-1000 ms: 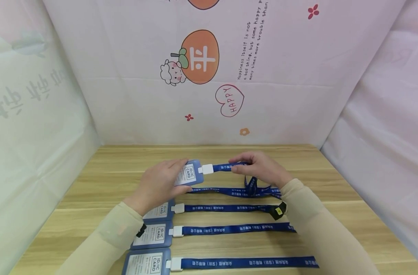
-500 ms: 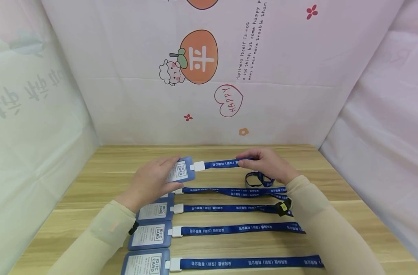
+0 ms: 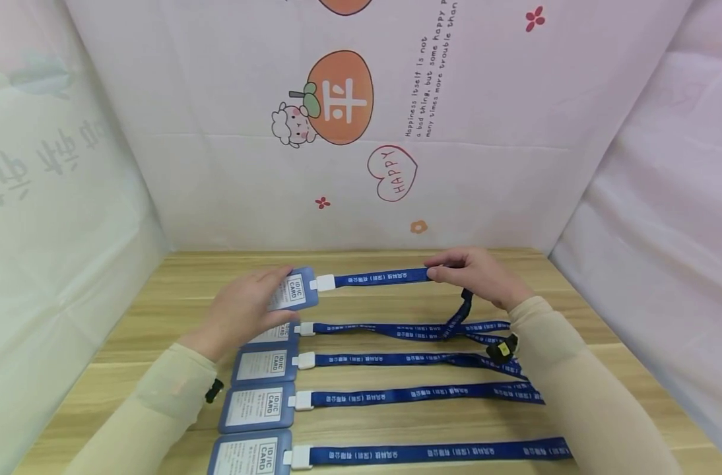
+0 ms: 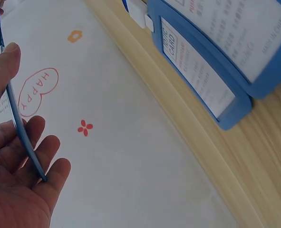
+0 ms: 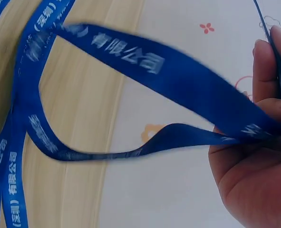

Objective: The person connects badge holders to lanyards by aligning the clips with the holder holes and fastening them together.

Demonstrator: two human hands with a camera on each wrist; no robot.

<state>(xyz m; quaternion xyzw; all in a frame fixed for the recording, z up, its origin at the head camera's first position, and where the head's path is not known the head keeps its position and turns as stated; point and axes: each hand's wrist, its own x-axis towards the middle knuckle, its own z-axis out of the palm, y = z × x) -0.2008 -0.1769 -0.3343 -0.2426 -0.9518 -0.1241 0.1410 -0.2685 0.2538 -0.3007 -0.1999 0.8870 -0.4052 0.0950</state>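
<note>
My left hand [image 3: 237, 313] holds a blue ID card holder [image 3: 304, 290] by its left end, thumb on one side and fingers on the other. The left wrist view shows this card holder [image 4: 25, 137] edge-on in the fingers. A white clip [image 3: 325, 283] joins it to a dark blue lanyard [image 3: 379, 278] with white print. My right hand [image 3: 482, 276] pinches the lanyard between thumb and fingers, and the strap runs fairly straight between both hands. Past the right hand, the rest of the lanyard [image 5: 178, 80] hangs in a loose loop, overlapping the row of straps in the right wrist view.
Several more card holders [image 3: 259, 404] lie stacked in a column on the wooden table [image 3: 396, 422], their lanyards [image 3: 408, 360] stretched rightward side by side. White printed cloth [image 3: 486, 198] stands behind the table and on both sides.
Left hand and card holder have shifted left. The right hand has moved right along the strap, lengthening the stretch between hands. The loose loop beneath it has swung and changed shape.
</note>
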